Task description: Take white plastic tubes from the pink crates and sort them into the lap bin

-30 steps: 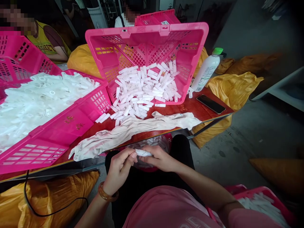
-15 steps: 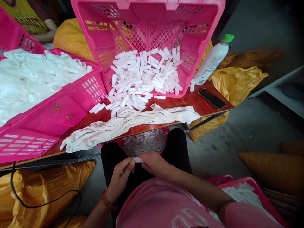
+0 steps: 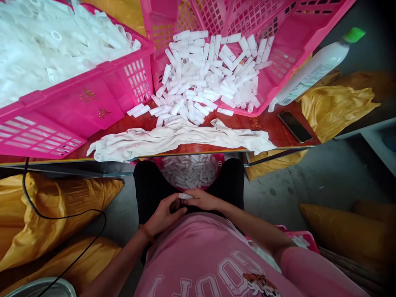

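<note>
Over my dark-trousered lap, a short white tube [image 3: 185, 196] lies between my hands. My right hand [image 3: 202, 199] pinches it with the fingertips, and my left hand [image 3: 163, 213], with a bangle at the wrist, closes on its near end. Between my knees stands a pink basket [image 3: 219, 159] holding many white tubes. Beyond the reddish wooden table's edge [image 3: 260, 123], a crumpled white cloth [image 3: 173, 138] lies along it. Behind that, a heap of loose white tubes [image 3: 201, 78] spills from a tilted pink crate [image 3: 275, 78].
A pink crate [image 3: 71, 99] packed with white tubes fills the table's left. A white bottle [image 3: 312, 68] with a green cap and a phone [image 3: 294, 126] sit at right. Yellow sacks [image 3: 337, 111] and a black cable [image 3: 64, 216] lie around me.
My view has tipped further down, so the table and crates sit higher in the picture. My hands have moved closer to my body, with the white tube still between them.
</note>
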The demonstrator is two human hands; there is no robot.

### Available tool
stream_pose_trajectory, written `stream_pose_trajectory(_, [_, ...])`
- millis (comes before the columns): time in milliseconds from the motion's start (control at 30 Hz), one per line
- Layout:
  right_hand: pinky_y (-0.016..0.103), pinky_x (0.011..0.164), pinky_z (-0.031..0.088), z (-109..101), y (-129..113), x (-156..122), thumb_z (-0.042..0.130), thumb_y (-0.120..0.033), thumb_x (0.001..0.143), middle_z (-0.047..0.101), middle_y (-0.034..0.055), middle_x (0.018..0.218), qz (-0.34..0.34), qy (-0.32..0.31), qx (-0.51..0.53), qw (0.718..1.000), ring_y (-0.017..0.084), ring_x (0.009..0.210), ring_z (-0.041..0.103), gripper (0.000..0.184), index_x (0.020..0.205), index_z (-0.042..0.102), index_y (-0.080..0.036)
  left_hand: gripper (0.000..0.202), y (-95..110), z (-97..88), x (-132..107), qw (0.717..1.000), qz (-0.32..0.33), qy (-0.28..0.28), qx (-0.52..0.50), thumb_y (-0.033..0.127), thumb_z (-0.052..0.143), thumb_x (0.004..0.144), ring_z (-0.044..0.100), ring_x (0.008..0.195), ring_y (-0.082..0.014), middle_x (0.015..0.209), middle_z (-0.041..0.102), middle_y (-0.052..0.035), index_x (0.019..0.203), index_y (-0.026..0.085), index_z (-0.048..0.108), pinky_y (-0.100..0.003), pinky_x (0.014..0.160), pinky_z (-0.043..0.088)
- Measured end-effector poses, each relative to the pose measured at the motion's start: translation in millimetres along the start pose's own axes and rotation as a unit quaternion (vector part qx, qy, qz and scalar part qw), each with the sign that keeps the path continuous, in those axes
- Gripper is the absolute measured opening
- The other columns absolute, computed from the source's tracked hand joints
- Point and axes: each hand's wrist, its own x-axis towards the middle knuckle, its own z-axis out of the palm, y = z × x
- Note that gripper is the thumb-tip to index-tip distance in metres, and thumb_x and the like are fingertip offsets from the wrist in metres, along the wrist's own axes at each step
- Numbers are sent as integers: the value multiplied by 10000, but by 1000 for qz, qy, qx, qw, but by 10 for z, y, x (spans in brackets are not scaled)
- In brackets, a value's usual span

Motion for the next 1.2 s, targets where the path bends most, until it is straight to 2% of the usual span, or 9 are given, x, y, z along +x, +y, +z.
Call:
stream_pose_trajectory(167, [249, 662, 374, 85, -85, -133, 505, -164, 886, 575, 11, 797, 14, 158, -192, 968, 134, 679, 486, 162, 1020, 595, -169, 504, 83, -22, 61, 987, -63, -64, -134, 440, 686, 836, 396, 546, -92, 600, 447, 72, 1225, 139, 570, -212, 537, 298])
stream_pose_trajectory(267, [227, 609, 363, -22, -131, -228, 517, -206, 876, 500, -28, 704, 10, 66, -33, 997, 108, 610, 428, 112, 950, 592, -168, 474, 149, -29, 26, 991, -53, -95, -81, 427, 647, 873, 349, 526, -85, 573, 394, 84, 1253, 153, 576, -206, 521, 263])
stream_pose_trajectory(400, [198, 507, 304, -94, -115, -309, 533, -270, 872, 380, -76, 602, 32, -64, 145, 987, 81, 516, 318, 130, 907, 579, -153, 313, 183, -38, 10, 991, 47, -86, 86, 429, 667, 854, 350, 592, -99, 634, 405, 57, 1063, 196, 688, -209, 547, 274])
stream_pose_trajectory(567, [224, 631, 376, 61, -24, -321, 531, -172, 882, 590, 3, 796, -26, 150, -141, 978, 125, 686, 509, 154, 1017, 602, -155, 521, 187, 58, 33, 993, -33, -105, -37, 462, 652, 864, 344, 543, -95, 592, 391, 80, 1289, 174, 560, -205, 516, 271])
stream_pose_trajectory(733, [213, 635, 385, 94, -14, -358, 525, -210, 929, 647, 12, 853, -60, 87, -262, 959, 130, 717, 568, 119, 1025, 594, -189, 544, 207, 146, -55, 967, -113, -171, -149, 459, 670, 860, 323, 537, -83, 579, 391, 77, 1297, 157, 553, -206, 507, 226])
stream_pose_trajectory(900, [219, 635, 379, 125, 50, -368, 547, -263, 925, 660, 3, 843, -57, 64, -271, 959, 138, 718, 579, 115, 1005, 607, -206, 340, 154, 67, -131, 939, -165, -161, -257, 425, 663, 869, 282, 566, -79, 628, 399, 45, 1049, 137, 683, -212, 515, 224])
stream_pose_trajectory(1000, [239, 691, 413, 112, 246, -290, 571, -234, 886, 674, 17, 857, 2, 90, -249, 964, 155, 750, 598, 123, 986, 638, -205, 370, 112, -56, -208, 930, -195, -89, -298, 414, 656, 869, 333, 589, -84, 649, 441, 27, 1108, 133, 691, -206, 548, 276])
stream_pose_trajectory(1100, [279, 775, 458, 18, 438, -75, 500, -208, 918, 693, 59, 943, 59, 135, -221, 964, 187, 842, 635, 235, 1102, 643, -178, 533, 176, -255, -327, 962, -177, 36, -204, 485, 643, 860, 428, 639, -107, 688, 504, 11, 1293, 175, 628, -208, 589, 340])
stream_pose_trajectory(1200, [334, 873, 476, -98, 413, 188, 595, -249, 881, 657, 132, 1180, 77, 177, -217, 957, 236, 1006, 638, 475, 1342, 533, -152, 573, 393, -543, -478, 990, -124, 55, -25, 560, 646, 824, 526, 688, -155, 733, 604, -20, 1298, 238, 647, -240, 631, 421])
